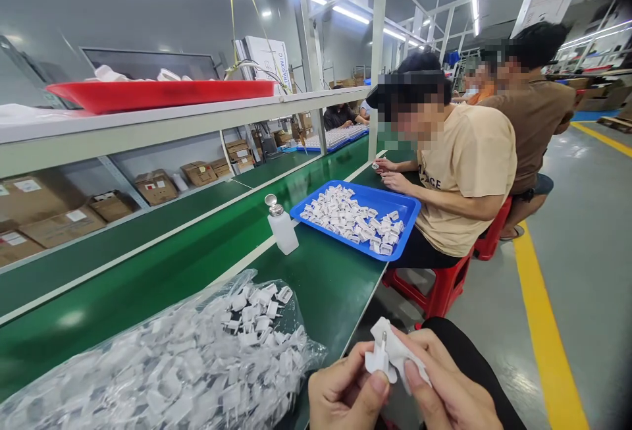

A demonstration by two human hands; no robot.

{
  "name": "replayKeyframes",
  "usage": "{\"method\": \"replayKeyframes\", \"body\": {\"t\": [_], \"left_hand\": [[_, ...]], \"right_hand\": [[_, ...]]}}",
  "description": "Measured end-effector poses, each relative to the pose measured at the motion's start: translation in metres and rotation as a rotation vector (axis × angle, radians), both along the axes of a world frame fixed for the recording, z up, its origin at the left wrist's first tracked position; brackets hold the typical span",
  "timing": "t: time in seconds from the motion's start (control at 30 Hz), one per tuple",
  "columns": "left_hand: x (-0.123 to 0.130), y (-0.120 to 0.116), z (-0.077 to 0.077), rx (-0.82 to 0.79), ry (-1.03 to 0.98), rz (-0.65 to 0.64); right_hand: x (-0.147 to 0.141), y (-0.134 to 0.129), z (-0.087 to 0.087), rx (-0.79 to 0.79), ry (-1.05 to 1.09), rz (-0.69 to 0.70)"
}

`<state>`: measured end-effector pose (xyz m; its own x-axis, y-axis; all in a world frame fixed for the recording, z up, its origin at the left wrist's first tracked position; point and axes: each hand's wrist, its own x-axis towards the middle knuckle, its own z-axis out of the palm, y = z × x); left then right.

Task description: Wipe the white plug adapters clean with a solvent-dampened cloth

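Note:
Between thumb and fingers, my left hand grips a small white plug housing with a metal pin standing up from it. My right hand pinches a crumpled white cloth and presses it against the plug's side. Both hands are at the lower right, just off the bench edge and above my lap. To their left, a clear plastic bag full of similar white plug housings lies open on the green bench.
A blue tray of white housings stands beyond, next to a white pump bottle. A red tray sits on the shelf above. A co-worker on a red stool handles a small part. Cardboard boxes line the left.

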<state>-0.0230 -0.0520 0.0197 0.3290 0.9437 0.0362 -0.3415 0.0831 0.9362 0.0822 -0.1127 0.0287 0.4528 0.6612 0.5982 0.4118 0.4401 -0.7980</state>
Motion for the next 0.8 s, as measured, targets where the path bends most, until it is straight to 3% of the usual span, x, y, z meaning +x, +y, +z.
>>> {"method": "replayKeyframes", "body": {"t": [0.1, 0.2, 0.27, 0.33, 0.4, 0.47, 0.57, 0.67, 0.73, 0.8], "left_hand": [[0.001, 0.002, -0.001, -0.162, -0.074, -0.122], [0.001, 0.003, -0.003, -0.334, -0.160, -0.162], [0.000, 0.003, -0.003, -0.421, -0.205, -0.171], [0.000, 0.003, -0.001, -0.482, -0.236, -0.178], [-0.001, 0.002, 0.002, -0.519, -0.255, -0.184], [-0.001, 0.001, 0.005, -0.529, -0.261, -0.190], [0.000, -0.001, 0.003, -0.461, -0.251, -0.179], [-0.001, -0.004, -0.005, -0.279, -0.187, -0.133], [-0.002, -0.006, -0.012, -0.164, -0.106, -0.065], [-0.001, -0.008, -0.018, -0.071, -0.036, 0.021]], "right_hand": [[0.012, -0.001, 0.005, -0.123, 0.002, 0.173], [0.019, -0.003, -0.001, -0.256, 0.105, 0.179], [0.021, -0.006, -0.009, -0.324, 0.215, 0.084], [0.019, -0.010, -0.014, -0.354, 0.294, -0.107], [0.017, -0.011, -0.015, -0.333, 0.292, -0.302], [0.014, -0.010, -0.010, -0.275, 0.202, -0.355], [0.013, -0.007, -0.002, -0.107, -0.072, -0.171], [0.015, -0.006, -0.003, 0.028, -0.260, 0.034], [0.016, -0.007, -0.006, -0.050, -0.169, 0.113], [0.016, -0.007, -0.010, -0.228, 0.077, 0.152]]}}
